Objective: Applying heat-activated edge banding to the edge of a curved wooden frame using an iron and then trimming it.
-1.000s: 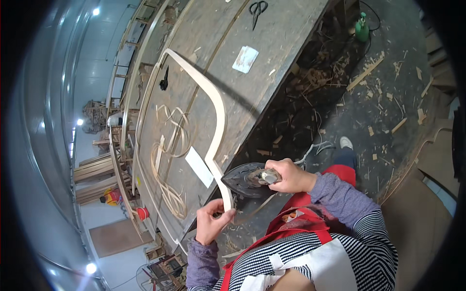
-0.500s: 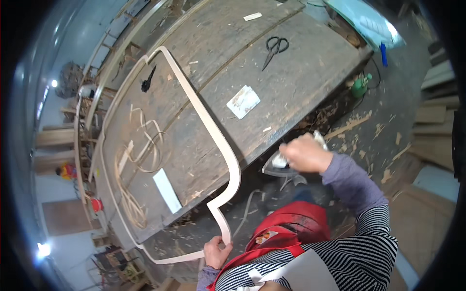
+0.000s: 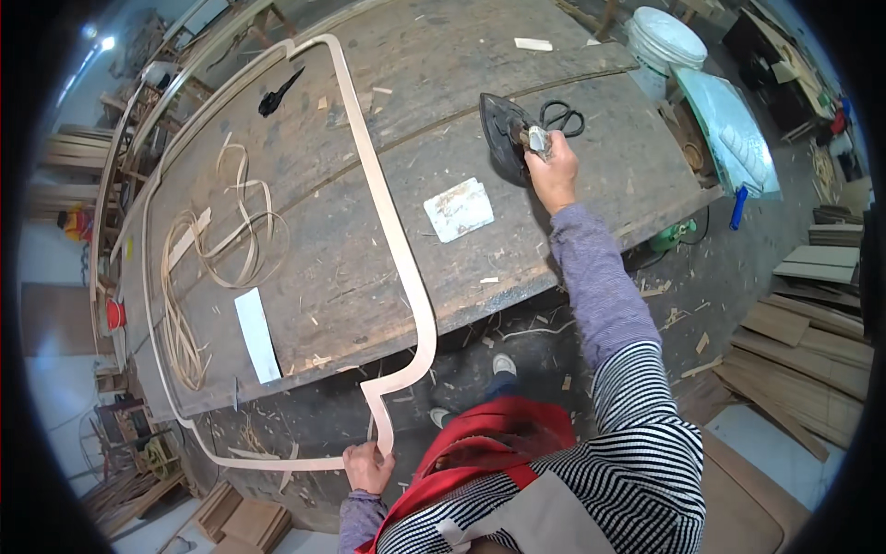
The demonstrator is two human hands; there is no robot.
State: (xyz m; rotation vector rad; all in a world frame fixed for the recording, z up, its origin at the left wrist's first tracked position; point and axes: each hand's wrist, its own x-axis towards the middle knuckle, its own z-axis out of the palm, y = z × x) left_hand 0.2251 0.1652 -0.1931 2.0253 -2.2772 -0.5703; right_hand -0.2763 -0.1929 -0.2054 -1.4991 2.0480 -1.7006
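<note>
My right hand [image 3: 554,174] is wrapped round the handle of a dark clothes iron [image 3: 503,143] over the worktable. I cannot tell whether the iron touches the tabletop; it partly covers black-handled scissors [image 3: 570,118]. My left hand [image 3: 368,467] grips the near corner of a large pale wooden frame [image 3: 397,245] with curved, stepped edges. Most of that frame lies across the table, while its near end juts past the table's edge. A stained, folded white cloth or paper pad [image 3: 459,210] lies between frame and iron.
Inside the frame's outline lie coiled thin wood strips [image 3: 175,323], a white strip [image 3: 257,335] and a black tool [image 3: 279,92]. A green bottle [image 3: 672,235] hangs by the table's right edge. White buckets [image 3: 664,42] stand beyond; boards [image 3: 784,360] are stacked at right.
My right hand has carried the iron from beyond the table's near edge up over the tabletop beside the scissors. My left hand keeps its grip on the frame; the view has shifted.
</note>
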